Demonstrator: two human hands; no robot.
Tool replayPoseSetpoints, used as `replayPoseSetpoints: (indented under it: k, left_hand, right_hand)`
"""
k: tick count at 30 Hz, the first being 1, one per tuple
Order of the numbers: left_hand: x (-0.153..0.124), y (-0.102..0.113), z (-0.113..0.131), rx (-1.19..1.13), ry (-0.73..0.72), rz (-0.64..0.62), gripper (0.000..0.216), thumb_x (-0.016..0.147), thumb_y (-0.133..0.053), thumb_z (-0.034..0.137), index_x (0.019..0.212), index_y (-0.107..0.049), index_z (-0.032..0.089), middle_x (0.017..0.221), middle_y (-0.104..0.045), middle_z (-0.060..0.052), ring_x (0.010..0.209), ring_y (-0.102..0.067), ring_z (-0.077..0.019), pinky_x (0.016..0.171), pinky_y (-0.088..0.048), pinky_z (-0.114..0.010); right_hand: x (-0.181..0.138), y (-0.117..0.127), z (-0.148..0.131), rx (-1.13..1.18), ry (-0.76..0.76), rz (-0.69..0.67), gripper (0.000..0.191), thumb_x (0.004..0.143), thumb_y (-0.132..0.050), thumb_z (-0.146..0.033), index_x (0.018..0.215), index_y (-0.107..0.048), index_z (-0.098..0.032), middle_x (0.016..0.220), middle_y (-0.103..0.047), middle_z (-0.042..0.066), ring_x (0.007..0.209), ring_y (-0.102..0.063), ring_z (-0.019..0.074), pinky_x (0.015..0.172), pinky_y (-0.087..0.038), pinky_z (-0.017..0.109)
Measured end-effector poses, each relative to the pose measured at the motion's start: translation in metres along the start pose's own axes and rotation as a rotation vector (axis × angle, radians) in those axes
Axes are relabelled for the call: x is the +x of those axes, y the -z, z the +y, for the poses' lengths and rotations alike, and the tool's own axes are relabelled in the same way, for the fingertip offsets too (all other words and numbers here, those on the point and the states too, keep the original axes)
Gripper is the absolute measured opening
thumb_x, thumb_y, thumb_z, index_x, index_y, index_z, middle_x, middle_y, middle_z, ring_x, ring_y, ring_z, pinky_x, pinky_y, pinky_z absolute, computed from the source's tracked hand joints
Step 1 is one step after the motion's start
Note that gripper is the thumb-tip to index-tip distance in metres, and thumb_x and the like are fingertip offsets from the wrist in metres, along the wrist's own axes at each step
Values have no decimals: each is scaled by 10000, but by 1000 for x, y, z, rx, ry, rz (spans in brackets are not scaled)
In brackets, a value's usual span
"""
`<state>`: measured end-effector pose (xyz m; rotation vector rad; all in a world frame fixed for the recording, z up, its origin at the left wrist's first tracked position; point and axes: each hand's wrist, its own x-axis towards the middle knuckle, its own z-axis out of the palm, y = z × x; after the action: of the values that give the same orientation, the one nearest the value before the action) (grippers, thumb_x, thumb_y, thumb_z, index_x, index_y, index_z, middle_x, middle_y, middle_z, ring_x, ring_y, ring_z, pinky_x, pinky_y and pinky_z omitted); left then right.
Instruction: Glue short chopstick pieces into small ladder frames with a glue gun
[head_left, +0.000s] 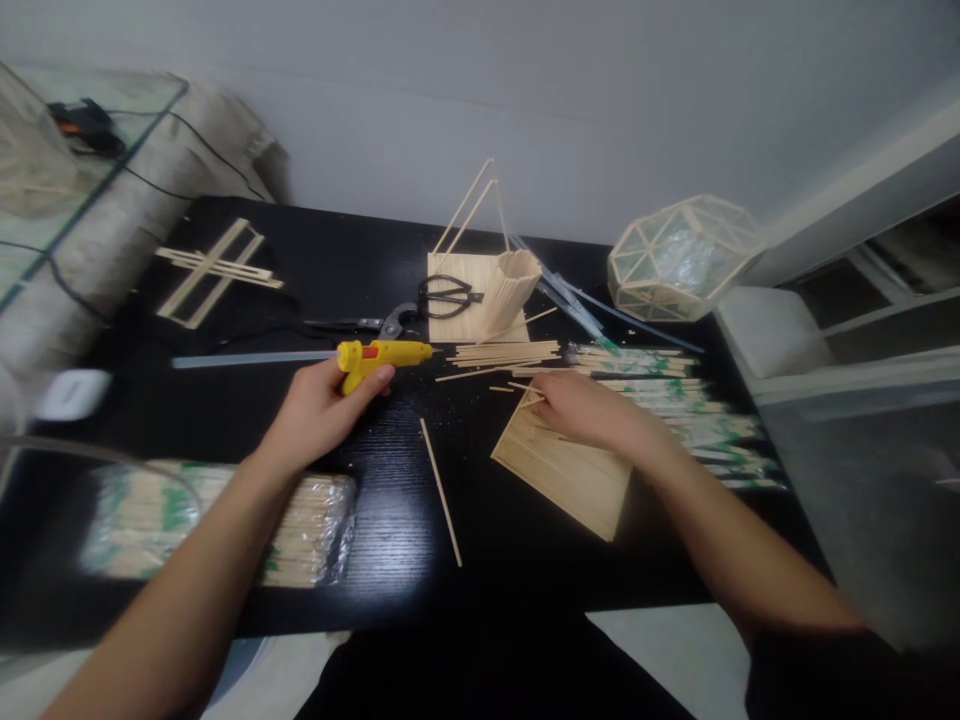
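My left hand (pixel 322 405) is wrapped round the handle of a yellow hot glue gun (pixel 390 353), its nozzle pointing right. From its back end a long, clear glue stick (pixel 251 359) sticks out. Over a flat panel of joined wooden sticks (pixel 574 480) my right hand (pixel 574 403) is closed, with short wooden sticks (pixel 527 390) poking out at its fingertips; the fingers are partly hidden. Just beyond lies a loose pile of thin sticks (pixel 510 354). One single stick (pixel 441 490) rests on the black table between my arms.
A stick-built stand with a round holder (pixel 514 290) is at the back, black-handled scissors (pixel 450 297) on its base. Pliers (pixel 394 322), a stick cross (pixel 217 270), a geometric stick frame (pixel 684 260), wrapped stick bundles (pixel 697 420) and a bagged bundle (pixel 307 530) surround the work area.
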<state>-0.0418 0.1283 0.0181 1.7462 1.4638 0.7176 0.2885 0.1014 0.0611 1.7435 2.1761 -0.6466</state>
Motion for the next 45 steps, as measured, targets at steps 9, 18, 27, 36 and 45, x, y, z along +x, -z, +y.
replayPoseSetpoints:
  k: [9,18,27,36,45]
  left_hand:
    - [0,2,4,32,-34,-4,505,895,-615,661,813,-756,183,702,-682,-32,651,-608,-179,562,-425,-271]
    - [0,1,3,28,-33,6,527,884,-616,689,803,-758,188,688,-671,-31,638,-604,-184,563,-428,-280]
    - [0,1,-1,23,-55,2,511,901,-614,680,819,-758,196,698,-676,-26,661,-612,-186,565,-420,-275]
    - [0,0,-1,49,-49,8,523,900,-599,693,803,-756,204,677,-661,-29,615,-583,-179,561,-418,-290]
    - [0,1,2,59,-45,7,507,881,-605,688,786,-748,211,655,-651,-19,586,-563,-179,554,-403,-289]
  right_hand:
    - [-4,-2,4,42,29,19,133,983,-521,-177,962,-652,-161,1017,-734,143,880,-691,261,746,-463,345]
    - [-1,-11,4,64,40,71,114,927,-583,-105,919,-683,-159,986,-741,155,890,-711,276,774,-482,345]
    - [-7,-11,12,54,71,84,146,977,-529,-156,978,-675,-163,1046,-740,147,957,-716,281,841,-517,368]
    - [-13,-11,5,51,50,42,227,1041,-450,-184,1160,-628,-108,1206,-705,222,1105,-703,348,949,-518,448]
    - [-14,-16,13,96,95,85,153,1054,-427,-164,1088,-575,-172,1111,-709,149,1036,-694,292,882,-494,385]
